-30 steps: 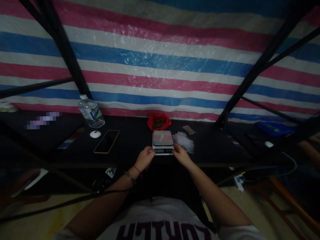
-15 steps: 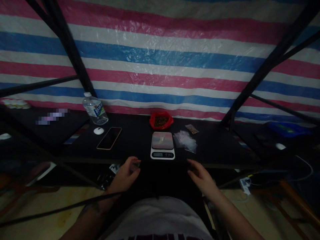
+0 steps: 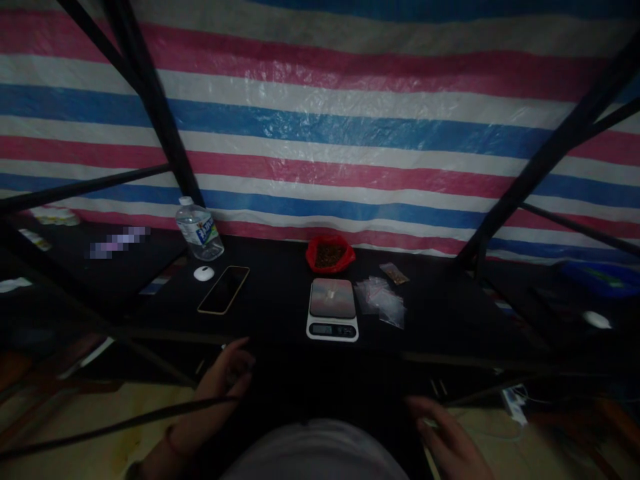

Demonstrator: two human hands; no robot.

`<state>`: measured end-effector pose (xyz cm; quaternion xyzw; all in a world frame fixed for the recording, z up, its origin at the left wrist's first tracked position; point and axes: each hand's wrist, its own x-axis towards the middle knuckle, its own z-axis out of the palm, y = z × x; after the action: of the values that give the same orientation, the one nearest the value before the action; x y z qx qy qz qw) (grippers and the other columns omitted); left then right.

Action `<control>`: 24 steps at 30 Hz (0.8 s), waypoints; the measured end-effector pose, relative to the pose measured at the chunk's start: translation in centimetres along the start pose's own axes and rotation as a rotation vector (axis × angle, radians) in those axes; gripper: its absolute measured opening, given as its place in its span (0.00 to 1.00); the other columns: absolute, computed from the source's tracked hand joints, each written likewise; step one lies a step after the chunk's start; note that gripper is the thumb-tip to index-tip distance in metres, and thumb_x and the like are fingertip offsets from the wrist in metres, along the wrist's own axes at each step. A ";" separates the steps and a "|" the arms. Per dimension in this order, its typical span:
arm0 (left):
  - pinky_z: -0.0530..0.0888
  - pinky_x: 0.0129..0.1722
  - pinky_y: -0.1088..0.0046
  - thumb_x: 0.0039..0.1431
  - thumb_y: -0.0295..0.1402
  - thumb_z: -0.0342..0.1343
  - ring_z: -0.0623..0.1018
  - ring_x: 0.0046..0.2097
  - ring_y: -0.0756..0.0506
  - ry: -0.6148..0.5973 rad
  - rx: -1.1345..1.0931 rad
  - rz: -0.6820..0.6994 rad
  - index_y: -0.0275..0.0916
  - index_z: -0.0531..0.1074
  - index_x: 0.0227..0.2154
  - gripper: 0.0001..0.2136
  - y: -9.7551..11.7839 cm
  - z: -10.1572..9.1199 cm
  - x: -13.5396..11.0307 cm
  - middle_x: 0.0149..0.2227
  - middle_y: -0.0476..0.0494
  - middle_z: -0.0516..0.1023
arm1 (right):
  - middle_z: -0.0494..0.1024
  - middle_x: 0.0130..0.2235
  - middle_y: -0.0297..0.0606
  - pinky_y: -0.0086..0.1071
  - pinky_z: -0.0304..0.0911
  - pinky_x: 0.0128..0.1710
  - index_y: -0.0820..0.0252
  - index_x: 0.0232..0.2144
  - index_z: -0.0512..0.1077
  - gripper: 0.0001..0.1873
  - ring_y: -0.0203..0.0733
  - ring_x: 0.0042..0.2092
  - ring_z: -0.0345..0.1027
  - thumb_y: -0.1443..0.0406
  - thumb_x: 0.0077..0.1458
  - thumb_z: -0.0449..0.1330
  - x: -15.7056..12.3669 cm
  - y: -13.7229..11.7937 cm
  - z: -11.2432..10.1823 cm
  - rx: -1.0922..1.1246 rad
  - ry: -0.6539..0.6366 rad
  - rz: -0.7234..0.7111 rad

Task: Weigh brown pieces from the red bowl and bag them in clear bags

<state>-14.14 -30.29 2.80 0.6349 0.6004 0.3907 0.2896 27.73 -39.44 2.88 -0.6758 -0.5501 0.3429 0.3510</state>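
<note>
A small white kitchen scale [image 3: 333, 310] with a steel plate sits near the front edge of a black table [image 3: 280, 300]. Behind it is a red bag of brown bits [image 3: 330, 254]. To its right lie small clear plastic bags [image 3: 381, 301] and one filled little packet [image 3: 393, 273]. My left hand [image 3: 227, 373] hangs below the table edge, fingers loosely curled, nothing seen in it. My right hand [image 3: 447, 437] is low at the bottom right, fingers spread, holding nothing. Both hands are well short of the scale.
A phone [image 3: 224, 289], a white mouse [image 3: 203, 273] and a water bottle [image 3: 199, 229] lie at the table's left. Black frame bars [image 3: 150, 100] cross in front of a striped tarp [image 3: 350, 133]. A blue tray [image 3: 600, 279] and another mouse [image 3: 596, 319] sit far right.
Both hands left the scale and drew back toward my body, below the table edge. The view shifted so the table sits lower in the frame.
</note>
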 end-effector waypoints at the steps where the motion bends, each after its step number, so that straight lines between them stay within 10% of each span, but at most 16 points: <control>1: 0.73 0.40 0.64 0.54 0.40 0.53 0.76 0.38 0.44 -0.067 -0.035 0.044 0.42 0.59 0.55 0.25 0.5 0.3 1.1 0.39 0.43 0.77 | 0.77 0.47 0.42 0.42 0.67 0.51 0.53 0.41 0.75 0.15 0.49 0.50 0.70 0.57 0.52 0.56 1.5 -1.3 1.5 -0.011 -0.057 -0.086; 6: 0.71 0.41 0.67 0.57 0.37 0.52 0.74 0.40 0.46 -0.157 -0.190 0.159 0.39 0.55 0.56 0.25 3.6 2.9 7.3 0.42 0.41 0.74 | 0.74 0.47 0.42 0.37 0.65 0.50 0.56 0.45 0.72 0.15 0.41 0.49 0.68 0.68 0.54 0.54 7.7 -10.1 6.1 -0.084 -0.345 -0.557; 11: 0.70 0.37 0.70 0.53 0.36 0.56 0.73 0.36 0.48 -0.303 -0.181 0.344 0.39 0.58 0.55 0.26 5.5 5.0 14.0 0.41 0.43 0.74 | 0.75 0.45 0.43 0.40 0.61 0.53 0.61 0.45 0.72 0.17 0.43 0.49 0.67 0.72 0.52 0.55 13.7 -17.1 4.7 -0.344 -0.459 -0.925; 18: 0.68 0.27 0.76 0.53 0.38 0.54 0.73 0.28 0.52 -0.307 -0.871 0.112 0.39 0.60 0.53 0.24 6.5 6.7 22.1 0.38 0.46 0.75 | 0.78 0.36 0.38 0.34 0.63 0.39 0.61 0.37 0.76 0.14 0.39 0.36 0.69 0.72 0.51 0.54 24.8 -17.2 1.6 -0.375 -0.179 -0.752; 24: 0.70 0.25 0.74 0.50 0.39 0.52 0.74 0.29 0.48 -0.478 -1.320 -0.036 0.40 0.58 0.56 0.28 4.4 9.0 24.8 0.37 0.44 0.76 | 0.78 0.35 0.37 0.34 0.64 0.39 0.59 0.35 0.77 0.13 0.40 0.35 0.70 0.69 0.51 0.54 29.8 -13.9 6.7 -0.123 0.030 -0.614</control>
<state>-4.82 -5.33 5.41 0.3849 0.1679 0.5183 0.7450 19.83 -7.39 8.91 -0.5032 -0.7427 0.1770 0.4048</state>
